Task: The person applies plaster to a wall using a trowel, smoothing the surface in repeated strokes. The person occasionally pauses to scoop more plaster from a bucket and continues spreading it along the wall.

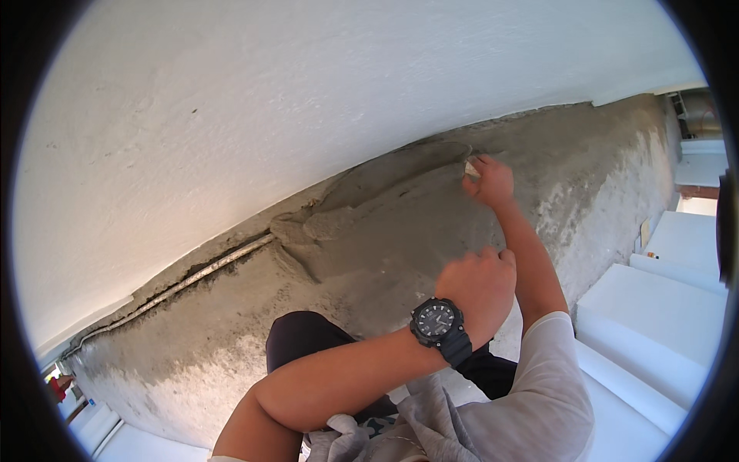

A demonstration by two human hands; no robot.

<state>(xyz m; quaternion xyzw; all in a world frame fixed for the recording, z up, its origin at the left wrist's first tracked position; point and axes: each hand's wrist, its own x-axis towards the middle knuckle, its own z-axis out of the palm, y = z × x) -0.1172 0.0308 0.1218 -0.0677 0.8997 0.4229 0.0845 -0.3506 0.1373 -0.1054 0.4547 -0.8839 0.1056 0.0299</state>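
Counting in the head view gives one right hand (491, 183), one left hand (477, 291), one watch (436, 319), one pipe (208, 271). Grey cement (329, 223) lies along a white wall (292, 92). The right hand pinches a pale piece (471, 170) at its fingertips; the left curls, grip hidden, cannot tell.

Rough concrete surface (573, 204) with grey mortar mound (327, 225), thin pale pipe (215, 266).

black round-dialled wristwatch (437, 319) | pale grey short sleeve (539, 366) | dark trousers (304, 329)
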